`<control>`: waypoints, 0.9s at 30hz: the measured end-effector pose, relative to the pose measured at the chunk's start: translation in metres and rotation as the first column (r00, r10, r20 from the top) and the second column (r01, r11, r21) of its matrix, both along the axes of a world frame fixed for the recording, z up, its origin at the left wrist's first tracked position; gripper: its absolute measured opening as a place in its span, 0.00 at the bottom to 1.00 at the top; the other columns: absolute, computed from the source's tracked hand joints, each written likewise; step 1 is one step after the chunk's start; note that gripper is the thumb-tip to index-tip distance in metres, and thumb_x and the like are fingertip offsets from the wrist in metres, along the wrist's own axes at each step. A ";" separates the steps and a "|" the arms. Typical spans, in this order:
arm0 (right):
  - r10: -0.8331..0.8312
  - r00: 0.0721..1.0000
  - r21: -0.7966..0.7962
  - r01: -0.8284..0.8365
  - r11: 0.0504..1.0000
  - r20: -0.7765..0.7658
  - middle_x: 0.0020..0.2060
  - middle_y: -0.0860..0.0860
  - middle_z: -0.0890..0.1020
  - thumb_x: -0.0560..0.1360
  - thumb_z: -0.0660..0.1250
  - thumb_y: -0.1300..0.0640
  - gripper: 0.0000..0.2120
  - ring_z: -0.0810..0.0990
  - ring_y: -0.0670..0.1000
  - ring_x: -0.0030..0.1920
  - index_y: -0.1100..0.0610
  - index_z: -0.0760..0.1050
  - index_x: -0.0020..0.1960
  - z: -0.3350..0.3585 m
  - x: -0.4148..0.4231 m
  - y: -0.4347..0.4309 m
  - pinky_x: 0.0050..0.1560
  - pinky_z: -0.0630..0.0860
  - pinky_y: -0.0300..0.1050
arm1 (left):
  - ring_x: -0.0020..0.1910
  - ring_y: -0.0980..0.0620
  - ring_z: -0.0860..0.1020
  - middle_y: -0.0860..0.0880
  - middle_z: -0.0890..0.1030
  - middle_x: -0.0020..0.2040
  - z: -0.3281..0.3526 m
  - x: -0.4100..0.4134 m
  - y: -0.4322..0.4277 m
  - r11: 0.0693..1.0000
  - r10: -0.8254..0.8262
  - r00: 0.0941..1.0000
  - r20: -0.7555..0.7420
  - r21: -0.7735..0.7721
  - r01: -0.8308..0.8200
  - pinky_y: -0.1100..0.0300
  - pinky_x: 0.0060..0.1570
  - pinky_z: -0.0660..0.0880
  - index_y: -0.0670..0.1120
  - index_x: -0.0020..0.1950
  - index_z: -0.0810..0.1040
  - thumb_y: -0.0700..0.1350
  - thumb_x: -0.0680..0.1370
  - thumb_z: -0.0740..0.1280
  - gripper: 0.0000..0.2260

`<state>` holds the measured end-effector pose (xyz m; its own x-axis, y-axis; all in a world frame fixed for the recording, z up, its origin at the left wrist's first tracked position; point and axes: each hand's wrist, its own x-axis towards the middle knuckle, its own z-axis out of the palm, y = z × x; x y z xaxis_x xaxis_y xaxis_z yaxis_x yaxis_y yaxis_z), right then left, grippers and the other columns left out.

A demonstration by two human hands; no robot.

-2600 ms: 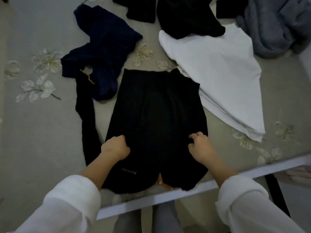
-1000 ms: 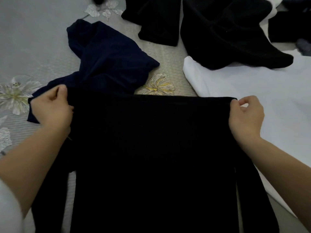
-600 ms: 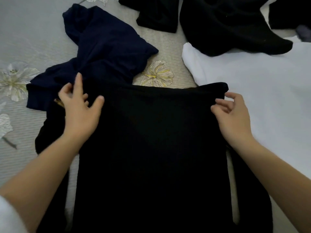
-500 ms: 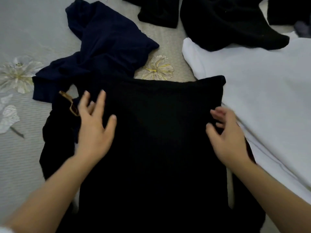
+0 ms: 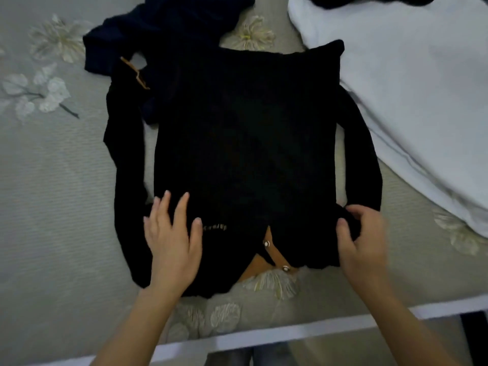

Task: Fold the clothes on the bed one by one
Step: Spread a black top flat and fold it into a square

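A black garment [image 5: 245,143] with tan trim and snap buttons lies flat on the bed [image 5: 52,207], folded over itself, its sleeves trailing down both sides. My left hand [image 5: 171,241] rests flat on its near left part, fingers spread. My right hand [image 5: 361,241] curls around the cuff of the right sleeve at the garment's near right corner.
A navy garment [image 5: 163,30] lies crumpled at the far left, partly under the black one. A white garment [image 5: 412,96] spreads over the right side. The bed's white front edge [image 5: 290,331] runs just below my wrists. Embroidered flowers dot the grey cover.
Both hands slid from the garment's far edge back to its near edge. The right hand closed on the sleeve cuff; the left stayed flat.
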<state>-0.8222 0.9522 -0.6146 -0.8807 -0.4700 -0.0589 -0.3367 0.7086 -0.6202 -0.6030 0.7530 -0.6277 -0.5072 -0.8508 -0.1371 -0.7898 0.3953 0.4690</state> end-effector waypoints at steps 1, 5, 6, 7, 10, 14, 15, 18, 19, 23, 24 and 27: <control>-0.124 0.989 -0.061 0.130 0.990 0.084 0.43 0.52 0.74 0.75 0.65 0.66 0.08 0.72 0.50 0.43 0.57 0.72 0.53 0.002 0.009 0.012 0.44 0.69 0.41 | 0.75 0.43 0.54 0.42 0.60 0.75 0.004 0.009 0.011 0.992 0.123 0.992 -0.041 -0.006 -0.124 0.45 0.72 0.50 0.46 0.73 0.66 0.51 0.81 0.56 0.21; -0.333 0.844 -0.004 0.369 0.929 0.420 0.33 0.51 0.75 0.75 0.63 0.68 0.08 0.73 0.53 0.35 0.56 0.74 0.43 -0.008 0.048 0.046 0.35 0.68 0.39 | 0.60 0.40 0.68 0.38 0.68 0.62 0.007 0.047 0.061 0.726 0.682 0.708 -0.183 0.289 -0.624 0.44 0.62 0.66 0.41 0.59 0.69 0.48 0.78 0.58 0.14; -0.313 0.795 0.024 0.352 0.936 0.519 0.32 0.51 0.76 0.75 0.64 0.68 0.09 0.74 0.53 0.35 0.55 0.75 0.41 -0.011 0.055 0.046 0.35 0.68 0.41 | 0.57 0.40 0.70 0.38 0.70 0.59 0.005 0.053 0.075 0.614 0.779 0.605 -0.162 0.393 -0.685 0.43 0.58 0.68 0.42 0.57 0.69 0.46 0.80 0.58 0.10; -0.285 0.739 0.036 0.334 0.942 0.611 0.32 0.50 0.77 0.74 0.65 0.69 0.10 0.74 0.52 0.36 0.54 0.75 0.41 -0.013 0.060 0.044 0.36 0.69 0.42 | 0.53 0.41 0.72 0.38 0.72 0.56 0.004 0.055 0.088 0.533 0.830 0.544 -0.126 0.470 -0.703 0.44 0.55 0.69 0.41 0.55 0.70 0.43 0.80 0.58 0.08; -0.173 0.639 -0.001 0.262 0.965 0.750 0.40 0.51 0.79 0.68 0.69 0.69 0.13 0.77 0.50 0.41 0.54 0.76 0.47 -0.011 0.069 0.023 0.42 0.72 0.43 | 0.42 0.43 0.75 0.39 0.75 0.45 0.000 0.054 0.112 0.614 0.720 0.687 -0.100 0.553 -0.563 0.55 0.40 0.71 0.37 0.56 0.73 0.32 0.73 0.59 0.13; -0.037 0.707 -0.118 0.170 0.978 0.706 0.46 0.51 0.82 0.70 0.73 0.64 0.10 0.81 0.48 0.48 0.56 0.79 0.49 0.000 0.068 0.003 0.48 0.75 0.37 | 0.54 0.48 0.76 0.45 0.75 0.58 0.007 0.033 0.110 0.581 0.687 0.711 -0.149 0.701 -0.414 0.50 0.53 0.76 0.44 0.63 0.73 0.37 0.70 0.70 0.22; -0.001 0.686 -0.155 0.167 0.974 0.728 0.44 0.49 0.83 0.70 0.73 0.64 0.08 0.82 0.48 0.46 0.55 0.79 0.46 0.003 0.065 0.001 0.46 0.76 0.36 | 0.56 0.50 0.77 0.47 0.77 0.59 0.009 0.029 0.106 0.553 0.730 0.657 -0.190 0.729 -0.404 0.53 0.56 0.75 0.46 0.62 0.74 0.39 0.71 0.73 0.21; 0.081 0.562 -0.240 0.216 0.946 0.823 0.45 0.48 0.85 0.68 0.74 0.67 0.15 0.84 0.45 0.46 0.55 0.77 0.52 0.006 0.056 -0.002 0.43 0.77 0.34 | 0.47 0.60 0.81 0.55 0.83 0.47 0.017 0.022 0.095 0.547 0.776 0.547 -0.314 0.767 -0.336 0.71 0.42 0.75 0.51 0.48 0.78 0.43 0.72 0.73 0.07; 0.081 0.530 -0.246 0.248 0.937 0.844 0.49 0.49 0.84 0.67 0.74 0.68 0.21 0.84 0.45 0.49 0.55 0.74 0.57 0.006 0.054 -0.002 0.45 0.78 0.36 | 0.44 0.60 0.81 0.55 0.83 0.43 0.020 0.020 0.092 0.550 0.778 0.523 -0.347 0.779 -0.300 0.72 0.40 0.75 0.50 0.44 0.78 0.43 0.72 0.72 0.05; 0.077 0.449 -0.249 0.339 0.907 0.890 0.57 0.52 0.81 0.67 0.74 0.67 0.32 0.81 0.52 0.57 0.56 0.67 0.68 0.004 0.049 -0.009 0.59 0.77 0.52 | 0.43 0.59 0.80 0.53 0.83 0.40 0.029 0.016 0.091 0.532 0.801 0.446 -0.400 0.817 -0.224 0.69 0.40 0.75 0.48 0.42 0.79 0.40 0.74 0.70 0.04; 0.067 0.449 -0.243 0.347 0.906 0.891 0.56 0.53 0.82 0.67 0.75 0.66 0.29 0.81 0.53 0.57 0.58 0.70 0.67 0.004 0.047 -0.011 0.61 0.76 0.53 | 0.44 0.58 0.81 0.53 0.83 0.41 0.031 0.016 0.091 0.524 0.808 0.432 -0.400 0.824 -0.216 0.69 0.40 0.75 0.49 0.42 0.80 0.39 0.74 0.70 0.04; 0.012 0.491 -0.215 0.361 0.907 0.871 0.51 0.53 0.84 0.67 0.75 0.62 0.23 0.83 0.53 0.53 0.58 0.75 0.60 0.006 0.045 -0.011 0.56 0.79 0.53 | 0.38 0.56 0.82 0.50 0.83 0.41 0.033 0.025 0.093 0.499 0.837 0.387 -0.386 0.830 -0.250 0.65 0.38 0.78 0.47 0.45 0.77 0.38 0.75 0.69 0.04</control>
<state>-0.7770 0.9415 -0.6089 -0.5551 -0.4614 -0.6921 0.5825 0.3784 -0.7194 -0.5776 0.8458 -0.5951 -0.1052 -0.8183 -0.5651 0.0112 -0.5692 0.8221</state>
